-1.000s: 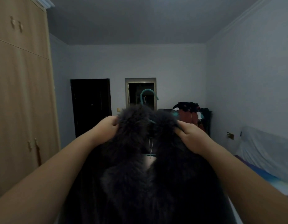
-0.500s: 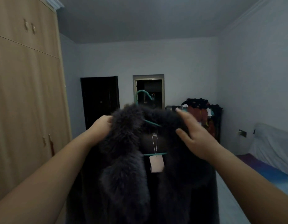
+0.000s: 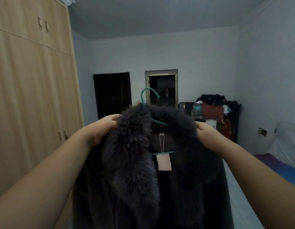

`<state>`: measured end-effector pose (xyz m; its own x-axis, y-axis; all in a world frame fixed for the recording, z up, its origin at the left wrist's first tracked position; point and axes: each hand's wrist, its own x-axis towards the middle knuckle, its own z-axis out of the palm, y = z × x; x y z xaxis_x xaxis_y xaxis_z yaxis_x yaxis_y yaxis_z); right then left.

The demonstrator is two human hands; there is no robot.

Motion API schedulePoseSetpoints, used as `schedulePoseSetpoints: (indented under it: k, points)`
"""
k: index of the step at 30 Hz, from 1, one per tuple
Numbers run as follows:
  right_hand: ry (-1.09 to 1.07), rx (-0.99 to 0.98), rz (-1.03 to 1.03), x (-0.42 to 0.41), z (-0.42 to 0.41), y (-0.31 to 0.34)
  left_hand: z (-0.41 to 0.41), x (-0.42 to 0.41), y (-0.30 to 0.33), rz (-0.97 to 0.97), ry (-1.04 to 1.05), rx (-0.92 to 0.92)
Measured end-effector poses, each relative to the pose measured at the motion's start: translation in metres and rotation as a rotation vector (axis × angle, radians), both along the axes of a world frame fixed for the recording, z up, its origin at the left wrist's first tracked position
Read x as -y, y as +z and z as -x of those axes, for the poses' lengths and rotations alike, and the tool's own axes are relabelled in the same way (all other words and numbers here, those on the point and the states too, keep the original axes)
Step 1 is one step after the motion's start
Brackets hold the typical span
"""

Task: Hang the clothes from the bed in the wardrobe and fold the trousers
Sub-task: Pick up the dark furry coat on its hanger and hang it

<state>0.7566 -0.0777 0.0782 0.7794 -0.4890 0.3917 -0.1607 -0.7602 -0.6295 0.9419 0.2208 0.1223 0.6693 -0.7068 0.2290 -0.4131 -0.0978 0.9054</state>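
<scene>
Head view. A dark grey coat with a thick fur collar [image 3: 135,154] hangs upright on a teal plastic hanger [image 3: 149,96], long axis vertical, open front facing the camera. The hanger's hook rises above the collar and curls over to the right; its crossbar shows inside the open neck. A pale pink swing tag [image 3: 163,162] dangles on a white loop over that crossbar.

The coat is held in mid-air in front of the person, between the two forearms. The left hand [image 3: 103,128] grips the left shoulder of the collar, fingers curled into the fur. The right hand [image 3: 208,134] grips the right shoulder, thumb and fingers clamped on the fur edge. The collar lies between the two hands, the hanger hook above both.

Compared with half a second ago, the right hand, then lifted off with fingers spread, has closed on the collar again; the left grip is unchanged.

Surroundings: a light wooden wardrobe [image 3: 32,96], doors closed, on the left; a bed [image 3: 285,162] at the right edge; a dark rack heaped with clothes [image 3: 216,111] against the far wall.
</scene>
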Motion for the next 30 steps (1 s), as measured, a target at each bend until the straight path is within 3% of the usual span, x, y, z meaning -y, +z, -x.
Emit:
schedulePoseSetpoints:
  k: [4, 8, 13, 15, 18, 21, 25, 30]
  points:
    - [0.073, 0.041, 0.226, -0.028, 0.003, -0.010, 0.010, 0.006, -0.004, -0.048, 0.088, 0.153]
    - [0.098, 0.130, 0.298, -0.044, -0.004, -0.015, 0.023, 0.010, -0.005, -0.043, 0.072, 0.242]
    - [0.267, 0.315, 0.018, -0.051, 0.002, 0.000, 0.030, -0.004, -0.006, 0.002, 0.020, 0.304]
    - [0.297, 0.189, 0.063, -0.051, 0.010, 0.009, 0.028, -0.014, -0.003, 0.028, 0.010, 0.344]
    - [0.294, -0.165, 0.147, -0.050, 0.021, 0.023, 0.022, -0.031, 0.003, 0.085, 0.003, 0.367]
    - [0.338, -0.282, 0.272, -0.065, 0.022, 0.024, 0.022, -0.037, 0.002, 0.075, -0.019, 0.404]
    - [0.395, -0.131, 0.375, -0.093, 0.005, 0.020, 0.035, -0.027, -0.005, 0.012, -0.041, 0.522]
    - [0.505, 0.056, 0.082, -0.089, -0.009, 0.011, 0.036, -0.043, -0.011, 0.048, 0.052, 0.562]
